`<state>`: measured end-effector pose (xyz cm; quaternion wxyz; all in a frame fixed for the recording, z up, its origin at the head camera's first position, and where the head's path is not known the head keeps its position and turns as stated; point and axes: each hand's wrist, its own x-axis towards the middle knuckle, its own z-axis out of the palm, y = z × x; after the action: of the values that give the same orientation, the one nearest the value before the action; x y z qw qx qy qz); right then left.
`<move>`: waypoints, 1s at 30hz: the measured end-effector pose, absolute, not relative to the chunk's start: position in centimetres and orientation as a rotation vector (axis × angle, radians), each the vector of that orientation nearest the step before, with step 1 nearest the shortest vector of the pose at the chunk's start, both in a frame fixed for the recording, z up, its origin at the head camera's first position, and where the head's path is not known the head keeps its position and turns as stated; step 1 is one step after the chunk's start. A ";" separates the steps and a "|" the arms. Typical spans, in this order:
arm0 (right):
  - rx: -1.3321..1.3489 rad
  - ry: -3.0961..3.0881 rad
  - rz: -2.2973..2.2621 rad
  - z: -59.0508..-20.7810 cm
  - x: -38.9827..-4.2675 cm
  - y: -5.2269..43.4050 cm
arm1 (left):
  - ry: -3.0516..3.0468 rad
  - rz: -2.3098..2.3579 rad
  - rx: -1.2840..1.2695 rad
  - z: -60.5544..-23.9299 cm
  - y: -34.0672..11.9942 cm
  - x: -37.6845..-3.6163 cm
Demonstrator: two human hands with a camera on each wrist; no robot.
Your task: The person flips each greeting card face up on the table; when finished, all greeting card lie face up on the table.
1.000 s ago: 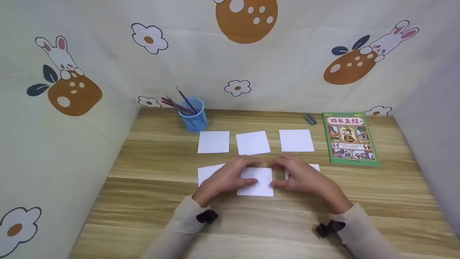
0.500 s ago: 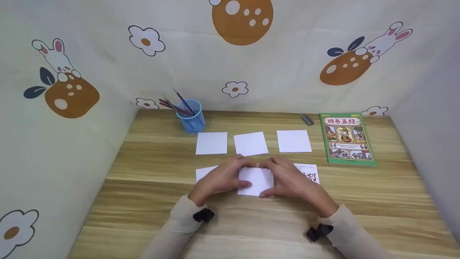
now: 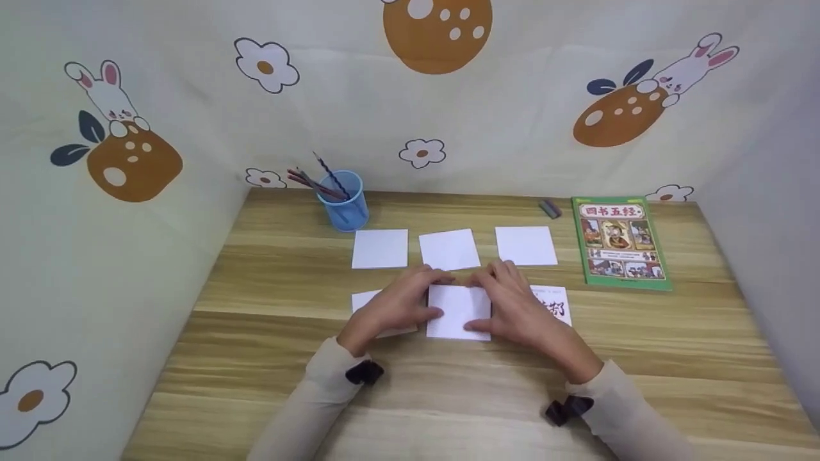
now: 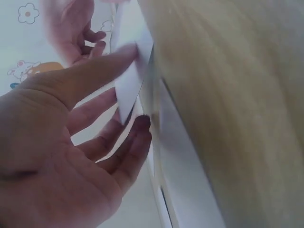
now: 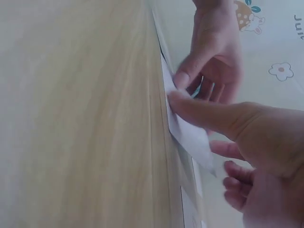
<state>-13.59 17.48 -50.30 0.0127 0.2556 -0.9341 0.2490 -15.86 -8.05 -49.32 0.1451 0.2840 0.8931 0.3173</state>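
Note:
A square white card lies between my two hands in the head view, its top face blank. My left hand pinches its left side, thumb on top and fingers behind the edge. On the right side my right hand holds it, thumb on the face and fingers round the far edge. In the left wrist view the card looks tilted and slightly raised off the table. Under my right forearm and hand is a card with printed characters, partly hidden. Another white card is partly covered by my left hand.
Three blank white cards lie in a row behind my hands. A blue pencil cup with several pencils stands at the back left. A green-edged book lies at the right, near a small dark object. Patterned cloth surrounds the wooden table.
My right hand has moved left from beside the middle card onto its right side. More of the printed card shows now. The middle card appears slightly raised.

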 end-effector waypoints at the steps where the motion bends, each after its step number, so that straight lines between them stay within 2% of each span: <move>1: 0.785 -2.869 0.774 -50.2 -13.7 17.3 | 2.559 0.952 0.822 -49.1 -8.1 -16.0; 11: 0.752 -2.721 0.964 -48.9 -14.0 16.4 | 2.319 1.367 0.841 -47.9 -8.5 -16.5; 17: 0.738 -2.724 1.249 -48.6 -14.0 16.7 | 2.266 1.446 0.951 -47.7 -8.3 -16.4; 21: 0.678 -2.745 1.394 -48.7 -14.0 17.0 | 2.192 1.493 0.928 -47.6 -8.4 -16.4; 30: 0.795 -2.745 1.354 -49.1 -14.0 17.0 | 2.254 1.564 0.889 -47.7 -8.7 -16.5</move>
<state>-13.99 17.01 -49.12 -0.0106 0.2514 -0.8680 0.4282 -16.51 -8.70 -47.70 0.1284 0.3056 0.7752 0.5377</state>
